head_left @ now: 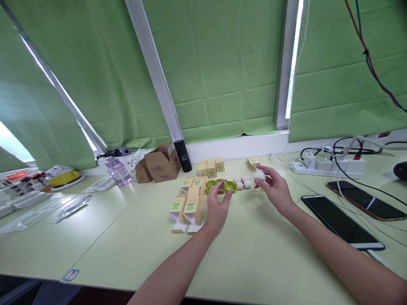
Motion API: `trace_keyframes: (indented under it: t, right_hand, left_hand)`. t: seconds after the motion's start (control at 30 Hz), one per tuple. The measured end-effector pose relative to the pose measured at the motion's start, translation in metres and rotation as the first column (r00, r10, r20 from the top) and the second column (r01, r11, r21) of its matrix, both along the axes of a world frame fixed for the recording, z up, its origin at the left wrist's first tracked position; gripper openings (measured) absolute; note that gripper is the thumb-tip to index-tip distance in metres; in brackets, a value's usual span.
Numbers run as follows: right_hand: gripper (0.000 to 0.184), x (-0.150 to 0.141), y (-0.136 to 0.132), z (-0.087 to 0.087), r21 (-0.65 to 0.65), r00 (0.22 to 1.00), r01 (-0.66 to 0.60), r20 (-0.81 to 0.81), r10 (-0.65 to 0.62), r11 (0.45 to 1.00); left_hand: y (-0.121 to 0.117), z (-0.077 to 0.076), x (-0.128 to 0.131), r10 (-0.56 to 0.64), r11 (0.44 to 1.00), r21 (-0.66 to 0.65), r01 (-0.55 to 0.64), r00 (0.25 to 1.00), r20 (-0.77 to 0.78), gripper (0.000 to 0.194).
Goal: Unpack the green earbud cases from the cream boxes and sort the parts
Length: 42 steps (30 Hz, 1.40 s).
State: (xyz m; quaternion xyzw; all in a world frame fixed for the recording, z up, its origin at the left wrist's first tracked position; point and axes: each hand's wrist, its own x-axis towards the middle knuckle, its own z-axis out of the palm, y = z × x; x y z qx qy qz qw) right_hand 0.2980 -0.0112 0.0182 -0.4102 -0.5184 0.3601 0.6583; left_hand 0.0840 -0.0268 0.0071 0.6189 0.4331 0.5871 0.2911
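Observation:
My left hand (218, 207) grips a small green tray (229, 185) with rounded compartments, just above the table. In my right hand (276, 189) a small white rounded piece (259, 175) is pinched between thumb and fingers, with clear wrapping hanging below it. Between my hands, several pale pink and white pieces (244, 183) lie grouped on the table. Left of my left hand stand open beige cartons (193, 203) with green labels, their flaps toward me. Farther back are several small beige boxes (211, 167), and another small box (253, 162) lies behind my right hand.
A cardboard box (163, 163), a black cylinder (182, 156) and a clear bottle (118, 171) stand along the back left. Two phones (340, 220) (365, 200) lie at right, near a power strip (329, 166) with tangled cables. Clear plastic trays (34, 212) lie far left.

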Motion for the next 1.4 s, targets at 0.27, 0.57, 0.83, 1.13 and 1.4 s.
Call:
trace_keyframes:
  t: [0.27, 0.57, 0.83, 1.13, 1.4]
  right_hand:
    - [0.036, 0.002, 0.012, -0.021, 0.220, 0.852, 0.165, 0.460, -0.252, 0.961]
    - [0.028, 0.006, 0.018, -0.038, 0.446, 0.467, 0.041, 0.782, -0.412, 0.894]
    - [0.026, 0.004, 0.013, -0.035, 0.473, 0.207, 0.033, 0.859, -0.469, 0.880]
    - [0.024, 0.001, 0.011, -0.034, 0.429, 0.068, 0.042, 0.900, -0.431, 0.902]
    - [0.026, 0.002, 0.011, -0.033, 0.423, 0.051, 0.033, 0.904, -0.424, 0.906]
  left_hand:
    - [0.001, -0.002, 0.000, 0.013, 1.000, 0.015, -0.012, 1.000, -0.015, 0.044]
    - [0.000, -0.001, 0.001, 0.018, 1.000, 0.007, -0.018, 0.999, -0.028, 0.044]
    - [-0.001, -0.001, 0.001, 0.025, 1.000, 0.012, -0.025, 0.999, -0.039, 0.044]
    - [0.000, -0.004, 0.001, 0.023, 1.000, 0.021, -0.022, 0.999, -0.025, 0.045]
    - [-0.001, -0.003, 0.002, 0.022, 1.000, 0.019, -0.022, 1.000, -0.010, 0.044]
